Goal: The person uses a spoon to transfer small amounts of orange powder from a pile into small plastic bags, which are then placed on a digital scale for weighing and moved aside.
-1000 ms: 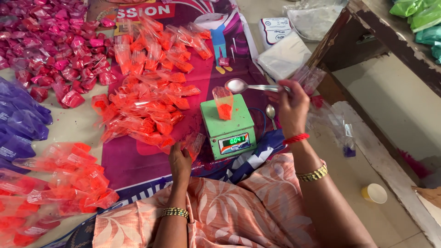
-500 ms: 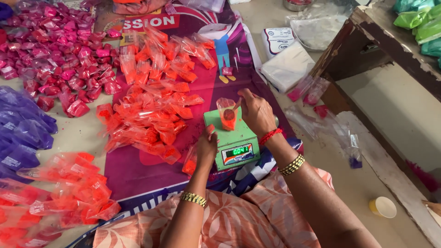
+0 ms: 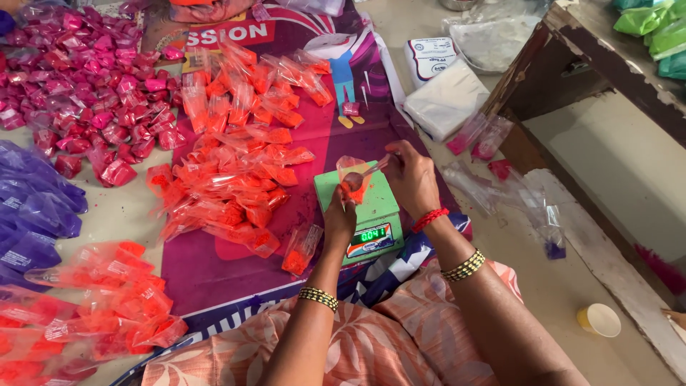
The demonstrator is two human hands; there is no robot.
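A small green digital scale [image 3: 375, 214] sits on the floor banner in front of me. On it stands a clear plastic pouch [image 3: 353, 179] partly filled with orange powder. My left hand [image 3: 339, 218] grips the pouch from below and holds it upright. My right hand [image 3: 411, 177] holds a metal spoon [image 3: 364, 174] whose bowl, with orange powder on it, dips into the pouch's mouth.
A heap of filled orange pouches [image 3: 236, 164] lies left of the scale, with pink pouches [image 3: 86, 86] beyond and purple ones [image 3: 32, 214] at far left. A white stack [image 3: 446, 96] and empty clear bags [image 3: 500, 186] lie to the right, beside a wooden step [image 3: 572, 64] and a paper cup [image 3: 599, 319].
My right hand came back from the right with the spoon and now holds it in the pouch on the scale. My left hand moved up from the floor and took hold of the pouch.
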